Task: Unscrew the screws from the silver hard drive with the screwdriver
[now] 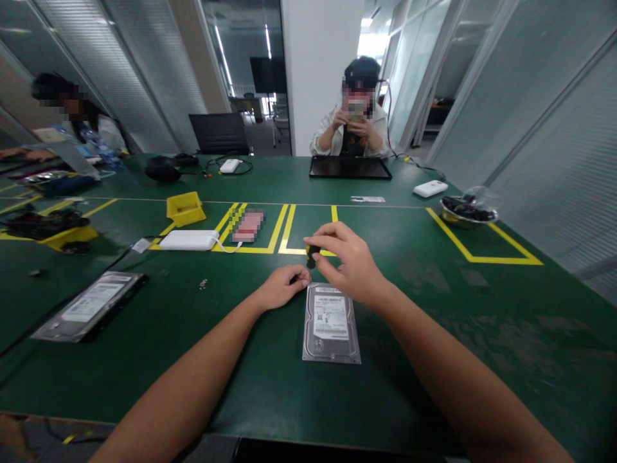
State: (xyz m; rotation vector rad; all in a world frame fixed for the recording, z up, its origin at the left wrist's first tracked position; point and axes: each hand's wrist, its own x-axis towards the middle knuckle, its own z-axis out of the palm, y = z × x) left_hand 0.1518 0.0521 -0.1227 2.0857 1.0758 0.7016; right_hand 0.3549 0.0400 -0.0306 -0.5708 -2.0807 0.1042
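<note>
A silver hard drive (331, 321) with a white label lies flat on the green table in front of me. My right hand (354, 260) pinches a short screwdriver (312, 255) with a black and yellow handle, held upright over the drive's far left corner. The screwdriver's tip is hidden behind my fingers. At that same corner is my left hand (284, 286), its fingers pinched together. Whatever those fingertips hold, if anything, is too small to make out. To the left, several tiny screws (203, 283) lie in a small group on the table.
A second hard drive (91, 305) lies at the left beside a black cable. Farther back are a white power bank (189, 240), a phone (249, 226), a yellow bin (186, 209) and a metal bowl (467, 212). Across the table, a person (354, 122) sits behind a dark flat panel (350, 168).
</note>
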